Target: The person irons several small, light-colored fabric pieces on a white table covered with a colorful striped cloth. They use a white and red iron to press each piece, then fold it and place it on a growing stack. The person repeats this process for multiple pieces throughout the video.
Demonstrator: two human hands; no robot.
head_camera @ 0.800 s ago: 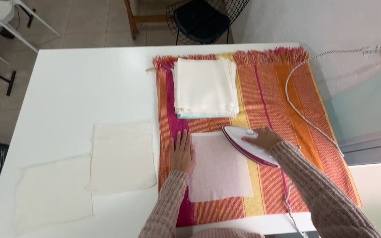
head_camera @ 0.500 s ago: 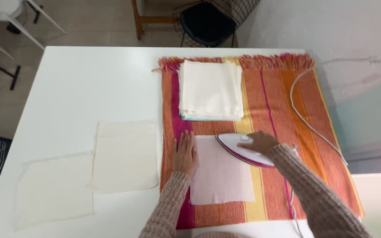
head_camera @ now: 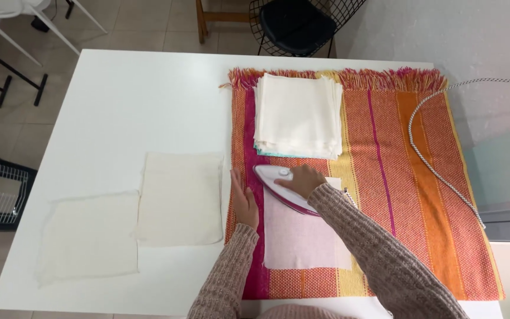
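Right hand: the right hand (head_camera: 303,179) is closed around the handle of the iron (head_camera: 280,184), fingers curled over the top, the sleeve of a knitted sweater reaching to the wrist.
Iron: a white iron with a purple edge is laid flat on the upper left corner of the pale cloth (head_camera: 303,233), its pointed end turned to the left.
Left hand: the left hand (head_camera: 244,202) is laid flat with the fingers stretched out and held together, pressed down on the striped mat just beside the left edge of the pale cloth; nothing is gripped by it.
Pale cloth: a thin, nearly see-through square is spread flat on the mat, between the two forearms, just below the stack.
Striped mat: a woven mat (head_camera: 420,177) in orange, pink and yellow stripes, fringed along its far edge, is spread over the right half of the table.
Stack: a pile of folded cream cloths (head_camera: 298,114) is set on the far part of the mat, near the iron but apart from it; a light blue edge is seen at the bottom of the pile.
Loose cloths: two cream squares are laid on the bare table left of the mat, the nearer one (head_camera: 180,198) just beside the mat's edge, the other one (head_camera: 88,236) further left, its corner tucked under the first.
Cord: a braided cord (head_camera: 426,159) is trailed in a curve across the right part of the mat.
Table: a white table (head_camera: 131,100) bears everything.
Chair: a black wire chair (head_camera: 296,23) is stood beyond the far edge.
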